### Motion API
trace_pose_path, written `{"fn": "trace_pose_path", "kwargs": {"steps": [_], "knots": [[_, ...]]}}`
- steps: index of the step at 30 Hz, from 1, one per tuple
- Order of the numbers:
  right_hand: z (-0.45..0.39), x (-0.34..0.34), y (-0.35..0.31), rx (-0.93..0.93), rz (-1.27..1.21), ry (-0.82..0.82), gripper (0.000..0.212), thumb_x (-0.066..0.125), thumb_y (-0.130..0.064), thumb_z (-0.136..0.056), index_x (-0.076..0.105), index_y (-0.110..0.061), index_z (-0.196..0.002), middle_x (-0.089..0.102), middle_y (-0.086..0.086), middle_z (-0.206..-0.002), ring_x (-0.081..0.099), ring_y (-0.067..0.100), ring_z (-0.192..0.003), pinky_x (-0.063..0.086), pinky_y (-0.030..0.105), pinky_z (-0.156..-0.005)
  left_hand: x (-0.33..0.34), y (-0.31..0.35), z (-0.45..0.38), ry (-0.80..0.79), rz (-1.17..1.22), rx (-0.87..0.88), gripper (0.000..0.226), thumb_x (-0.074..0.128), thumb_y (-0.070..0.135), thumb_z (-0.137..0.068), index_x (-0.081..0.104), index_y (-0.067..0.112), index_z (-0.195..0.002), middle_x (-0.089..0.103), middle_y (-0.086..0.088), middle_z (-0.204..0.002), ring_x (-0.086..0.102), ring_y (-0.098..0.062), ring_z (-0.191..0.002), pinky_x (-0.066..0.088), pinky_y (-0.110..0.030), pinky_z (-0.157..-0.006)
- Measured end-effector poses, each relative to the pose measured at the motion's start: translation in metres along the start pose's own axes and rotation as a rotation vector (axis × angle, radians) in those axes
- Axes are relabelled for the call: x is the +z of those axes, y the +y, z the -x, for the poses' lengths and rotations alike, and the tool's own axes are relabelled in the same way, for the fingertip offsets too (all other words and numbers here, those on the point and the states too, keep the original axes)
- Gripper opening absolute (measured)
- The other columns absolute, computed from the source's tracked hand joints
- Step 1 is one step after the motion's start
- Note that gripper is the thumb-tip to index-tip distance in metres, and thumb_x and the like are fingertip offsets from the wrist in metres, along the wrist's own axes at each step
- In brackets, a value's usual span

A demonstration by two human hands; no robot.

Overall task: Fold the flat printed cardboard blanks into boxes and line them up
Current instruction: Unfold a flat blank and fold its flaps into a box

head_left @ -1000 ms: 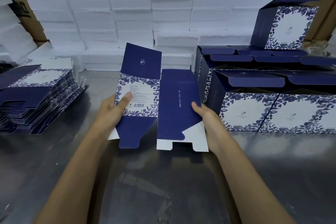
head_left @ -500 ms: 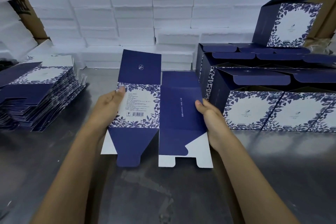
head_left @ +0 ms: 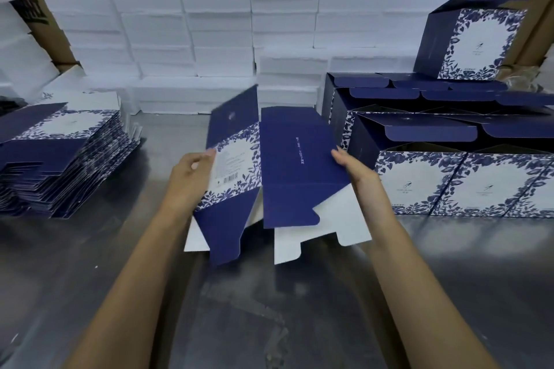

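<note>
Grey metal tabletop [head_left: 90,293] fills the near view, with both forearms reaching across it. Above it, between the hands, is a navy-and-white cardboard blank [head_left: 287,177], half opened, its white bottom flaps hanging toward the table. The left hand [head_left: 187,180] grips its left edge at the floral label panel, thumb on the print. The right hand [head_left: 355,169] holds the right edge of the plain navy panel, fingers curled behind. Farther left lies a stack of flat blanks [head_left: 60,159]; farther right stand folded boxes [head_left: 419,183] in rows, one more on top. White foam slabs [head_left: 186,33] are stacked at the back.
</note>
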State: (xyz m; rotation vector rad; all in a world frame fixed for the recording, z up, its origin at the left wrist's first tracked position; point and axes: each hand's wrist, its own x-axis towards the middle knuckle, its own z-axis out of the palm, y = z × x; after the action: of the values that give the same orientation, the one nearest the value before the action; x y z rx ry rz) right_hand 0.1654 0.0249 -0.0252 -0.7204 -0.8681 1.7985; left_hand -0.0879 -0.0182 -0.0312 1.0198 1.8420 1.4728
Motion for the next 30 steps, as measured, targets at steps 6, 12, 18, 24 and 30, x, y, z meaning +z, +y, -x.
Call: {"fn": "trace_pose_path", "kwargs": {"steps": [6, 12, 18, 24, 30], "knots": [[0.009, 0.004, 0.0, -0.066, -0.059, -0.078, 0.029, 0.053, -0.029, -0.101, 0.073, -0.024, -0.121, 0.076, -0.001, -0.11, 0.074, 0.016, -0.094, 0.058, 0.027, -0.067, 0.013, 0.005, 0.009, -0.337, -0.158, 0.313, 0.07, 0.059, 0.006, -0.09, 0.04, 0.047, -0.144, 0.043, 0.028, -0.142, 0.045, 0.013, -0.124, 0.034, -0.007, -0.099], [0.01, 0.001, 0.006, -0.075, -0.168, -0.237, 0.056, 0.034, -0.003, -0.079, 0.075, -0.018, -0.115, 0.072, 0.001, -0.108, 0.068, 0.015, -0.086, 0.055, 0.026, -0.07, 0.003, 0.018, 0.018, -0.795, 0.146, 0.291, 0.097, 0.072, 0.02, -0.063, 0.035, 0.062, -0.142, 0.025, 0.04, -0.152, 0.021, 0.029, -0.132, 0.04, -0.017, -0.105], [0.005, -0.006, 0.012, -0.144, 0.327, -0.283, 0.074, 0.052, -0.012, -0.067, 0.058, -0.04, -0.135, 0.067, -0.01, -0.113, 0.059, 0.006, -0.097, 0.043, 0.024, -0.083, 0.019, 0.018, 0.021, -0.671, 0.122, 0.365, 0.088, 0.082, 0.035, -0.066, 0.041, 0.051, -0.142, 0.038, 0.024, -0.152, 0.027, 0.004, -0.145, 0.039, -0.03, -0.112], [0.006, -0.004, 0.015, -0.213, 0.553, -0.293, 0.083, 0.076, -0.018, -0.078, 0.04, -0.046, -0.147, 0.061, -0.01, -0.14, 0.054, 0.01, -0.132, 0.038, 0.039, -0.112, 0.03, 0.016, 0.02, -0.505, 0.203, 0.365, 0.073, 0.084, 0.041, -0.062, 0.054, 0.042, -0.128, 0.058, 0.014, -0.136, 0.053, -0.01, -0.13, 0.047, -0.032, -0.103], [0.004, -0.003, 0.02, -0.234, 0.858, -0.073, 0.085, 0.086, -0.028, -0.081, 0.037, -0.045, -0.148, 0.063, -0.023, -0.132, 0.057, -0.002, -0.123, 0.048, 0.018, -0.097, 0.033, 0.017, 0.021, -0.463, 0.265, 0.36, 0.059, 0.082, 0.006, -0.077, 0.057, 0.035, -0.121, 0.063, 0.015, -0.128, 0.059, -0.015, -0.124, 0.054, -0.024, -0.088]]}}
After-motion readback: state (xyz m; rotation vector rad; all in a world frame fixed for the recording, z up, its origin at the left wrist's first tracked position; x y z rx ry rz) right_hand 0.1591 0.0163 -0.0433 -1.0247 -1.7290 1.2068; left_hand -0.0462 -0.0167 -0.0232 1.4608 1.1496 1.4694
